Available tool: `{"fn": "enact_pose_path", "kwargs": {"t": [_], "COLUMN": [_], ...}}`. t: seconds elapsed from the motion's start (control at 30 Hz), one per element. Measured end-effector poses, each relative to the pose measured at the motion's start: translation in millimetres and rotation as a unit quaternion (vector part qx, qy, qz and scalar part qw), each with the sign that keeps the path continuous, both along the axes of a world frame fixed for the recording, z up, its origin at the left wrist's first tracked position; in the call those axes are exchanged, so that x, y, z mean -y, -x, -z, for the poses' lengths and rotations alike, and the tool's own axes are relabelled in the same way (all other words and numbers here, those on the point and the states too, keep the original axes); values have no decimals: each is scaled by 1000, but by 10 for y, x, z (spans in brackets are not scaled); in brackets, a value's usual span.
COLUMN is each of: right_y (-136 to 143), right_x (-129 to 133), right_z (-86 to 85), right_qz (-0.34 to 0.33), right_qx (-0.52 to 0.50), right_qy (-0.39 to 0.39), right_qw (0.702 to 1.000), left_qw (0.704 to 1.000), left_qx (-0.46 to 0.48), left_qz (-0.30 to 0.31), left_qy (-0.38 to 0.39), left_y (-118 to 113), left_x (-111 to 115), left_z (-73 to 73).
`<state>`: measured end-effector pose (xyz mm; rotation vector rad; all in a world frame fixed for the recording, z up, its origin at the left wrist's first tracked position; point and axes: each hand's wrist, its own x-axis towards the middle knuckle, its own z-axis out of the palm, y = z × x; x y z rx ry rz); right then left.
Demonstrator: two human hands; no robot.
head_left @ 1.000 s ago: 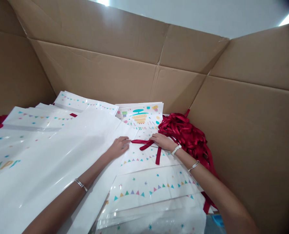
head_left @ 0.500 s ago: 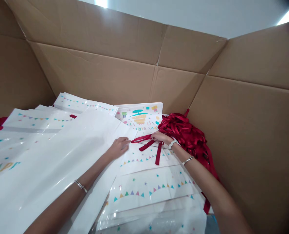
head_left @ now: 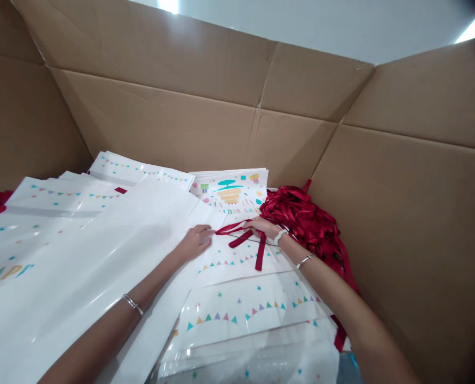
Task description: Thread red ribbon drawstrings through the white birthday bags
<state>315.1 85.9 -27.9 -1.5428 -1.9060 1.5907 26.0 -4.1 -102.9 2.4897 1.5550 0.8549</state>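
Observation:
A red ribbon (head_left: 231,229) stretches between my two hands, above flat white bags printed with coloured pennants and stars. My left hand (head_left: 197,242) lies over the edge of a plain white bag (head_left: 141,229), its fingers pinched at the ribbon's left end. My right hand (head_left: 261,226) grips the same ribbon farther along, its fingers curled over it. Two loose ribbon tails (head_left: 260,256) hang below the right hand onto a printed white bag (head_left: 237,304). What the left fingertips press against underneath is hidden.
A heap of red ribbons (head_left: 309,218) rises just right of my right hand. A stack of printed white bags (head_left: 61,189) lies at the left, and another birthday-printed bag (head_left: 229,194) at the back. Tall cardboard walls (head_left: 173,117) enclose the back and both sides.
My right hand has shifted slightly left along the ribbon, toward my left hand. My left hand and the bags stay where they were.

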Motion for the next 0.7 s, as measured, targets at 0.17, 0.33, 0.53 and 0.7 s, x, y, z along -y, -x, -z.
{"fn": "enact_pose_path", "kwargs": {"t": [0.17, 0.33, 0.53, 0.7], "right_y": [89, 154, 82, 88], "right_x": [-39, 18, 105, 93], "right_z": [-37, -183, -285, -241], "right_qz": [21, 1, -51, -61], "right_qx": [27, 116, 115, 106], "right_qy": [109, 58, 0, 5], "right_qw": [994, 992, 992, 992], "left_qw": [1000, 1000, 1000, 1000], "left_qx": [-4, -4, -4, -2], "left_qz": [0, 3, 7, 2], "left_qy": [1, 4, 2, -2], "left_y": [-6, -2, 11, 6], "left_x": [4, 10, -15, -11], "left_z": [-6, -18, 9, 16]}}
